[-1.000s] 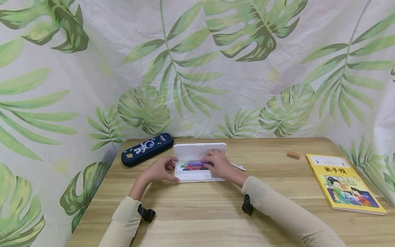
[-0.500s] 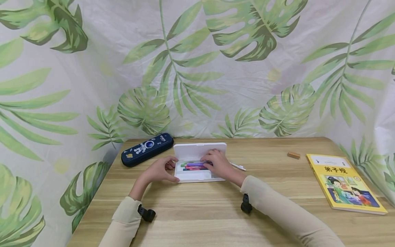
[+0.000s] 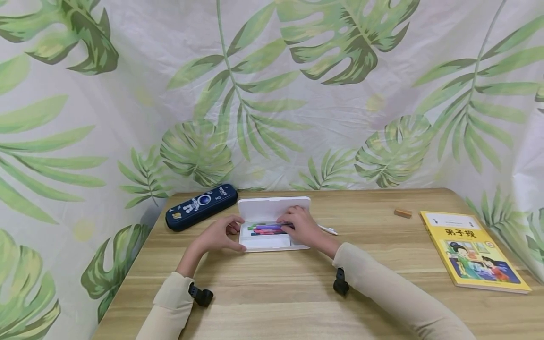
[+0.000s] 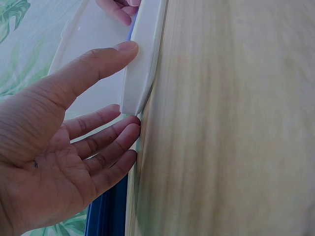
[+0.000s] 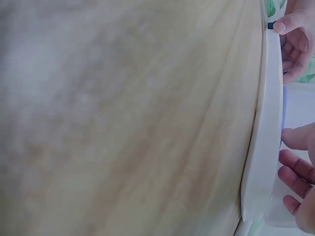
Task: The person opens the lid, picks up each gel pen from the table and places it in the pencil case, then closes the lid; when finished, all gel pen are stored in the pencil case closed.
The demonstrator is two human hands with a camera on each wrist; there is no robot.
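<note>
A white pencil case (image 3: pixel 265 243) lies with its lid (image 3: pixel 259 210) raised, several coloured pens in its rear compartment. My left hand (image 3: pixel 218 234) holds the left end; in the left wrist view its thumb (image 4: pixel 106 59) rests on the front edge while the fingertips touch the end. Over the pens, my right hand (image 3: pixel 302 229) has its curled fingers at the right end of a purple pen (image 3: pixel 265 227), hiding the pens' right ends. The right wrist view shows its thumb (image 5: pixel 298 137) just behind the case's front wall (image 5: pixel 263 147).
A dark blue pencil case (image 3: pixel 201 208) with an astronaut print sits at the back left. A white pen (image 3: pixel 327 230) lies right of the white case. Farther right are a small orange-brown block (image 3: pixel 403 213) and a yellow book (image 3: pixel 476 250) on the wooden table (image 3: pixel 272 307).
The purple pen has come down among the other pens in the case. The right hand has barely shifted, and the left hand stays at the case's left end.
</note>
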